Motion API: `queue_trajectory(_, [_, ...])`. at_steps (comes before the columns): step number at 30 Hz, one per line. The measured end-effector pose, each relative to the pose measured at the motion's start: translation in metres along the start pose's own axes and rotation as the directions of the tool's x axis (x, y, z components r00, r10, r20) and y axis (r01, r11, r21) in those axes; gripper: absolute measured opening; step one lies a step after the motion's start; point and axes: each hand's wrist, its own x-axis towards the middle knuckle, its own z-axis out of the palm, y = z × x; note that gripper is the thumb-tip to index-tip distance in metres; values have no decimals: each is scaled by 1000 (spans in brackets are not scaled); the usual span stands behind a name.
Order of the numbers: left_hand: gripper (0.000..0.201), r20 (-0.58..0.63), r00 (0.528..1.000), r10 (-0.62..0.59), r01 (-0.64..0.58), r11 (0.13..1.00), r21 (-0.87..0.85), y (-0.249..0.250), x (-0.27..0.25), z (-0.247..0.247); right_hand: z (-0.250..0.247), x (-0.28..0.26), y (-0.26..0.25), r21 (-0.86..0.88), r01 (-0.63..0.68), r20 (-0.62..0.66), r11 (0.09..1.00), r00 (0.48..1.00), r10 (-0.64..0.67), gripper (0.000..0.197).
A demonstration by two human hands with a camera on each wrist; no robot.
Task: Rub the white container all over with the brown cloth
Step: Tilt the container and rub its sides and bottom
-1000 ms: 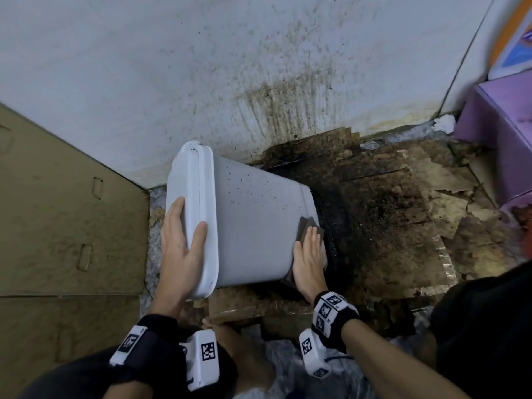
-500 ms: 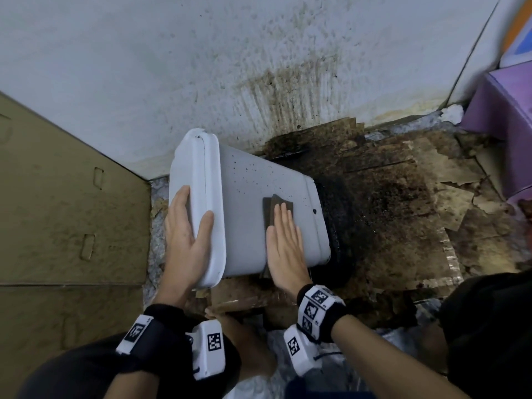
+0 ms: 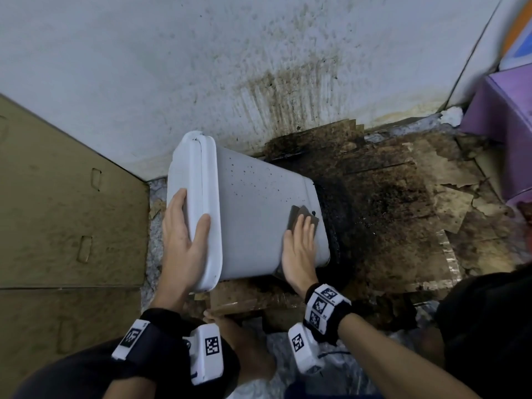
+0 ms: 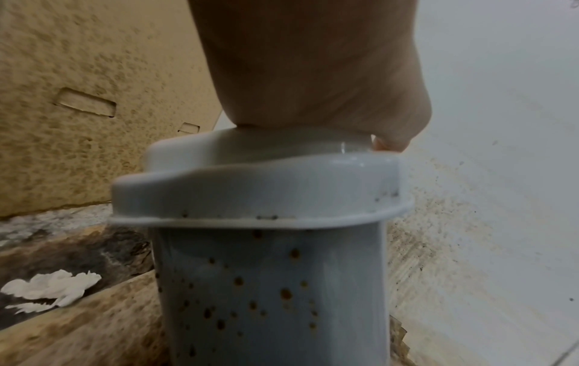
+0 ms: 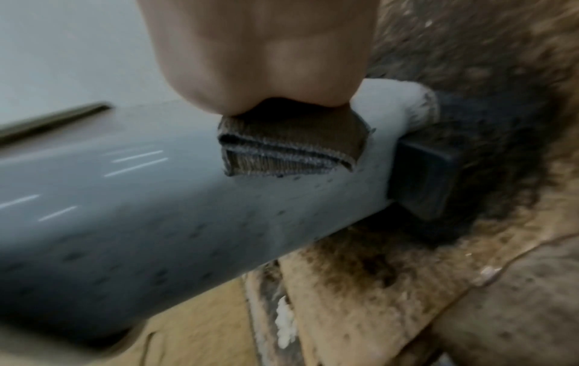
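The white container lies tilted on its side, lid to the left and black base to the right; dark specks dot its wall. My left hand grips the lid end, fingers across the lid face and thumb over the rim. My right hand lies flat on the folded brown cloth and presses it on the container's side near the base. In the left wrist view the hand sits on the lid. In the right wrist view the cloth sticks out from under the hand.
A stained white wall stands right behind the container. A cardboard sheet leans at the left. Dirty, torn cardboard covers the floor to the right. A purple box stands at the far right. My legs are at the bottom.
My right hand slid the cloth from the base end toward the container's middle, then back toward the base. The left hand kept its hold on the lid end.
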Motion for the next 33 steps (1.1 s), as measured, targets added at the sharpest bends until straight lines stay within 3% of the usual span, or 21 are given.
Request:
queue_trajectory(5, [71, -12, 1000, 14, -14, 999, 30, 0, 0, 2, 9, -46, -53, 35, 296, 42, 954, 954, -298, 56])
queue_trajectory(9, [72, -16, 1000, 23, -23, 1000, 21, 2, -1, 2, 3, -42, -39, 35, 371, 64, 928, 926, -373, 56])
queue_trajectory(13, [72, -23, 999, 22, -22, 1000, 3, 3, 0, 3, -12, -12, 2, -26, 344, 55, 939, 938, -343, 55])
queue_trajectory(17, [71, -47, 998, 42, -42, 999, -11, 7, 0, 4, -32, 20, 40, -113, 165, 60, 980, 985, -159, 54])
queue_trajectory(21, [69, -39, 999, 23, -23, 1000, 4, 5, 1, 3, -17, 21, 45, -187, 153, 11, 970, 988, -154, 73])
queue_trajectory(25, [70, -38, 999, 20, -20, 1000, 11, 3, 1, 3, -1, -2, 10, -115, 187, -40, 976, 980, -193, 62])
queue_trajectory(28, [71, -39, 999, 31, -31, 999, 22, 3, 2, 5, 4, -33, -39, 38, 233, 42, 972, 971, -234, 57])
queue_trajectory(33, [71, -26, 999, 37, -36, 999, 33, 3, 2, 6, 10, -58, -68, 103, 412, 86, 905, 903, -421, 55])
